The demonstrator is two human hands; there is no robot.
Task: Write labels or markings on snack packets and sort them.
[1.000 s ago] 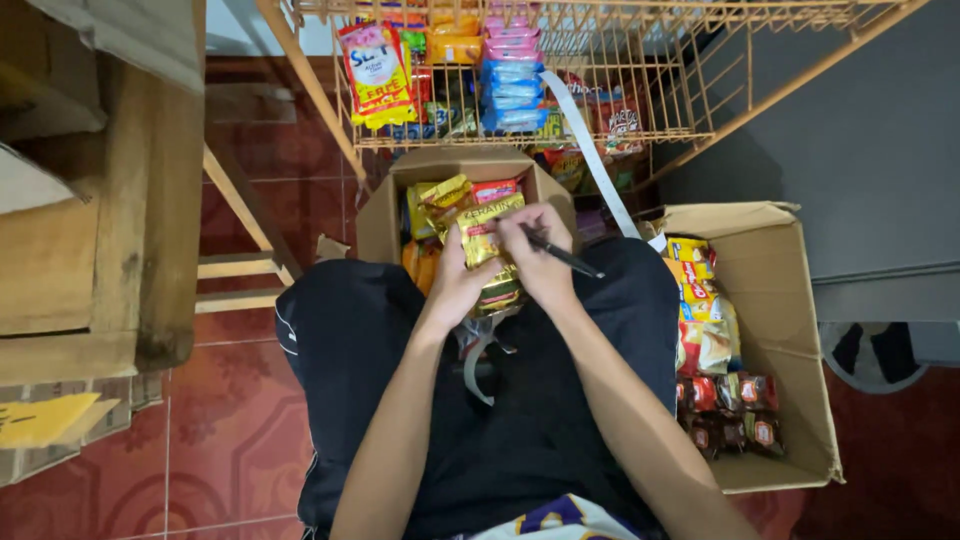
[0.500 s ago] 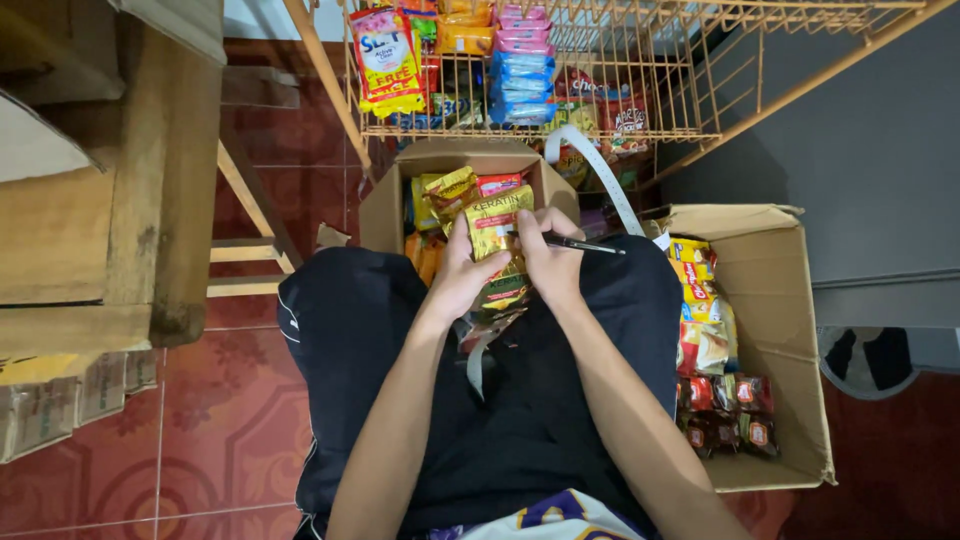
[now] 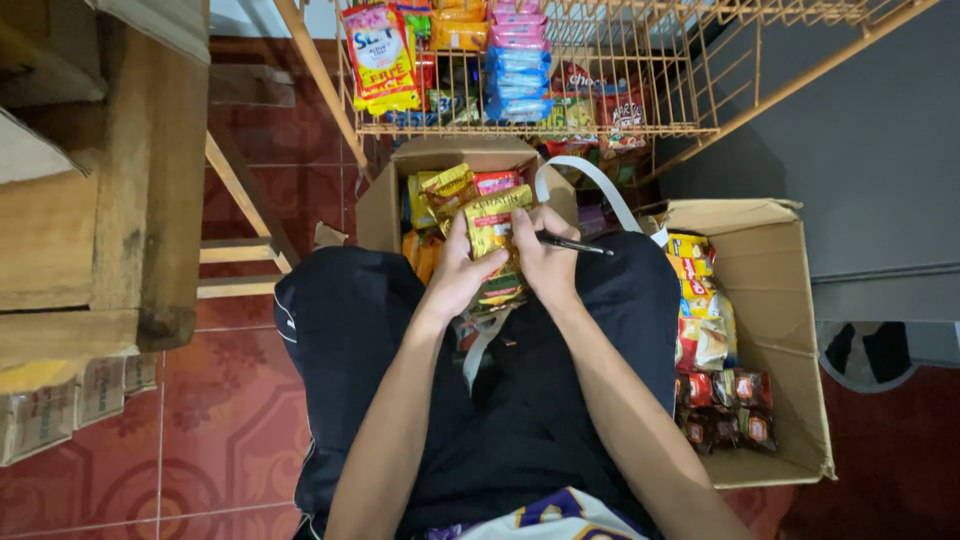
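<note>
Since a second ago both hands have stayed over the lap, and the view has tilted slightly so the wire rack (image 3: 600,80) sits lower in frame. Yellow sachets (image 3: 492,222) are pinched upright in the left hand (image 3: 462,272), above the lap. The right hand (image 3: 545,262) grips their other edge and holds a black pen (image 3: 572,245). Behind them stands an open box (image 3: 385,205) of packets; another box (image 3: 780,330) lies to the right.

Lower part of the yellow sachet strip (image 3: 492,222) hidden behind the left hand (image 3: 458,277) and right hand (image 3: 545,265), wire rack (image 3: 640,70) cut off at the top edge — upper packets out of frame, dark sachets (image 3: 725,410) in the side box too small to tell apart.
</note>
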